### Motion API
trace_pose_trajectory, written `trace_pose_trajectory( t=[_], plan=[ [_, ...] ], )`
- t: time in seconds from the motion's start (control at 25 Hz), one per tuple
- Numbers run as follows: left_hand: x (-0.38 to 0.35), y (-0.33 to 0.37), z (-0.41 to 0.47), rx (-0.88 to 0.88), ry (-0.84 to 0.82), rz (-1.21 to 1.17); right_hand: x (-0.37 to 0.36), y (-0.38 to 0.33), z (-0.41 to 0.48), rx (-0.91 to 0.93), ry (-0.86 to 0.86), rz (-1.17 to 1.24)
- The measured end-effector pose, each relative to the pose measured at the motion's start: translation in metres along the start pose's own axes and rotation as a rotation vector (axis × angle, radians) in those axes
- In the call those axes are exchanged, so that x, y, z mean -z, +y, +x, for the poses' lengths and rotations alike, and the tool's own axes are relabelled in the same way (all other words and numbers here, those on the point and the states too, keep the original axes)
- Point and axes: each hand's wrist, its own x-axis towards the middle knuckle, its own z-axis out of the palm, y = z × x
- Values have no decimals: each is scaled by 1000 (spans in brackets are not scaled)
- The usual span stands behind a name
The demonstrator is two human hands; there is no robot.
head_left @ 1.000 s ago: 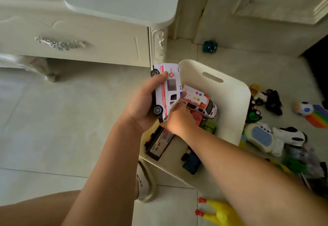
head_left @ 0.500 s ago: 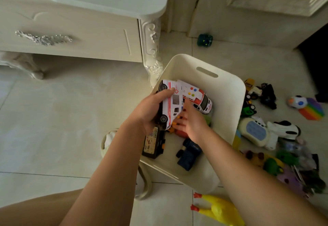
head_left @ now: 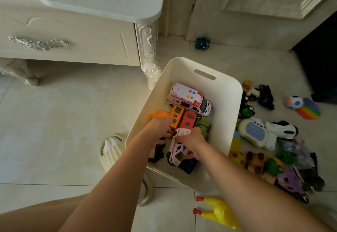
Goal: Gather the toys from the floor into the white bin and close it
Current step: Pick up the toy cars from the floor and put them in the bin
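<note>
In the white plastic bin (head_left: 221, 87), the right hand (head_left: 194, 140) gripped a small white-and-red toy ambulance (head_left: 175, 156), its lettering unreadable; what the left hand (head_left: 160, 127) held was unclear.

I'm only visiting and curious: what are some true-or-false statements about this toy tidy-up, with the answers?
1. The left hand and the right hand both reach into the white bin. True.
2. The yellow rubber chicken lies in the bin. False: it lies on the floor, outside the bin's near end.
3. The right hand grips a small white-and-red ambulance. True.
4. A lid covers the bin. False: the bin is open on top, and its toys are in plain view.
5. The rainbow pop toy is in the bin. False: it is on the floor to the right of the bin.
6. A bigger ambulance with coloured buttons lies at the bin's far end. True.
</note>
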Motion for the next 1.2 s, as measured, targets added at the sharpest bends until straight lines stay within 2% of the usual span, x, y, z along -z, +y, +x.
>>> trace_pose_trajectory(
  t=[0.04,0.12,0.2,0.28,0.4,0.64,1.0,1.2],
  plan=[
    [2,1,2,-46,51,37,-9,5,3,37,59,-104],
    [6,-4,6,-203,216,255,-23,12,3,108,135,-310],
    [5,-15,7,-305,387,503,-31,17,4,160,133,-499],
    [0,-25,9,-372,463,677,-35,19,6,158,72,-641],
    [-7,-30,17,-426,481,908,-35,24,18,127,64,-576],
    [-10,-17,23,-383,525,1293,-26,28,26,237,57,-638],
    [-12,-11,35,-237,519,1473,-12,28,26,300,-52,-785],
    [-9,-18,46,-214,442,1306,-7,26,21,289,-91,-748]
  ],
)
